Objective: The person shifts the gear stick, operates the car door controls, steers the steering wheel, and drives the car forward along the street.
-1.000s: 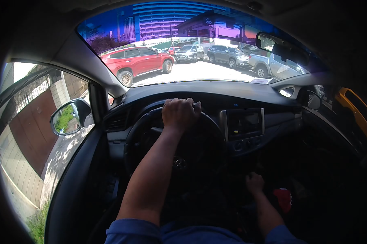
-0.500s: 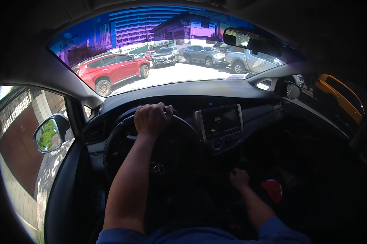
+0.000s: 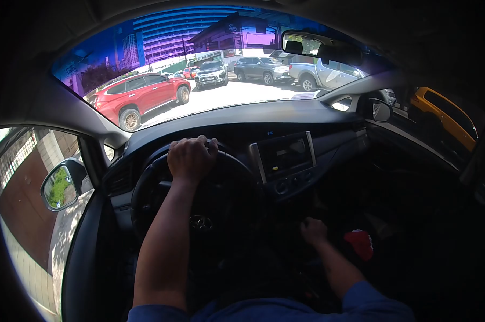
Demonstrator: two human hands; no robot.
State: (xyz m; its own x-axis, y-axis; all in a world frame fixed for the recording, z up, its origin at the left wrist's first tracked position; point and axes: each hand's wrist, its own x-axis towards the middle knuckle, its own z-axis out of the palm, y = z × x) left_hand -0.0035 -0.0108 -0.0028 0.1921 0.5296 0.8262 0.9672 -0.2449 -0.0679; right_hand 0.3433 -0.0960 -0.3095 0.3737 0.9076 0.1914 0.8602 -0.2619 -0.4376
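Note:
My left hand (image 3: 191,158) is wrapped over the top of the black steering wheel (image 3: 141,188), knuckles up, with the forearm reaching across the wheel's hub. A round emblem (image 3: 201,222) shows at the hub beside that forearm. Low between the seats, my right hand (image 3: 314,231) is closed. Whatever it grips is lost in the dark of the centre console. To its right lies a red and black thing (image 3: 359,244), too dim to name.
A screen (image 3: 283,155) sits mid-dashboard. Through the windshield, a red SUV (image 3: 140,96) stands ahead left, with a dark grey SUV (image 3: 263,70) and a silver pickup (image 3: 320,75) farther right. A yellow vehicle (image 3: 444,115) is at the right side. A wall and gate (image 3: 27,182) run along the left.
The head view has turned and tilted slightly, so the cabin and the cars outside sit a little farther left. Both hands keep their places.

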